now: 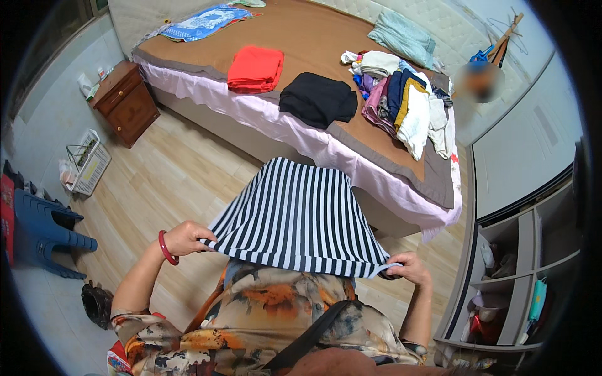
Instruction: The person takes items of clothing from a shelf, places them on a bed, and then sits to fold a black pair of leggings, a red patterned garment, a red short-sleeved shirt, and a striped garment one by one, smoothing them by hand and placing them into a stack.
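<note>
A black-and-white striped garment (295, 216) is stretched wide in front of my body, its far end reaching toward the side of the bed. My left hand (190, 239) pinches its near left corner, with a red bangle on the wrist. At the near right corner, my right hand (411, 268) grips the cloth between closed fingers. On the bed beyond lie a folded red garment (256, 69), a folded black garment (318, 100) and a heap of mixed clothes (401, 103).
The bed (307, 37) has a brown cover and holds blue and pale green cloths. A wooden nightstand (127, 105) and white basket (89, 164) stand left, near a blue plastic stool (47, 229). Open grey shelves (525, 250) rise on the right.
</note>
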Demonstrator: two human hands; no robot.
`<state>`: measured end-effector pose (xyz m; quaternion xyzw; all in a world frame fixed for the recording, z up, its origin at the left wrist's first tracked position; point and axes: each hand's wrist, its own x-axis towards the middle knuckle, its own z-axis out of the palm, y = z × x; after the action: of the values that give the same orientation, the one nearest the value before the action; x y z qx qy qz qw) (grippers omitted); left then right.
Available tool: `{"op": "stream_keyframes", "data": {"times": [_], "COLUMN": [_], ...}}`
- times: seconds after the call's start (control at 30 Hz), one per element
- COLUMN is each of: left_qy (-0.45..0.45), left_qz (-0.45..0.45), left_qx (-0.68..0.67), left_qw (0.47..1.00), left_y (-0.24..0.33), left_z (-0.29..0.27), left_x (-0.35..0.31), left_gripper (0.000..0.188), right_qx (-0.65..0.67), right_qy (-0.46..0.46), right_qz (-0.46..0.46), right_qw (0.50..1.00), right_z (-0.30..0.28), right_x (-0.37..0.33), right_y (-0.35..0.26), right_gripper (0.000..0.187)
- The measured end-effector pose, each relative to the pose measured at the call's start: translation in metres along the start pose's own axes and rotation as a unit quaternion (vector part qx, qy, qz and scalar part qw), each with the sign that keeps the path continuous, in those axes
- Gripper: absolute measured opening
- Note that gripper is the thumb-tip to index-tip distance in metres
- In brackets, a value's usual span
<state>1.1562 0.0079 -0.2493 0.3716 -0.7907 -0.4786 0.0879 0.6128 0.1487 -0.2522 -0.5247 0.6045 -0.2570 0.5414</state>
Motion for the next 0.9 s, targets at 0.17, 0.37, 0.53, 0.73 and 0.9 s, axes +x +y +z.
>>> {"op": "stream_keyframes", "data": {"times": [0.17, 0.37, 0.53, 0.73, 0.9], "left_qy": [-0.082, -0.094, -0.006, 0.323, 0.124], "left_qz": [-0.1, -0.114, -0.085, -0.011, -0.213], "left_qx": [-0.07, -0.069, -0.046, -0.105, -0.22], "left_qw": [0.989, 0.987, 0.995, 0.941, 0.944], "left_y": [0.007, -0.004, -0.016, -0.127, -0.199], "left_z": [-0.01, -0.021, -0.064, -0.047, 0.039], "left_x": [-0.002, 0.034, 0.105, 0.205, 0.191], "left_gripper": [0.018, 0.025, 0.026, 0.019, 0.054], "right_qx": [-0.026, -0.019, -0.12, -0.204, -0.053], "right_qy": [-0.096, -0.064, 0.069, 0.283, 0.305], "right_qz": [-0.001, 0.024, -0.045, -0.08, -0.052], "right_qw": [0.995, 0.997, 0.989, 0.934, 0.949], "right_z": [-0.015, -0.027, -0.041, -0.049, 0.0], "right_x": [0.002, 0.033, 0.078, 0.166, 0.174], "right_y": [-0.012, -0.01, -0.042, 0.048, 0.149], "right_gripper": [0.017, 0.016, 0.017, 0.023, 0.026]}}
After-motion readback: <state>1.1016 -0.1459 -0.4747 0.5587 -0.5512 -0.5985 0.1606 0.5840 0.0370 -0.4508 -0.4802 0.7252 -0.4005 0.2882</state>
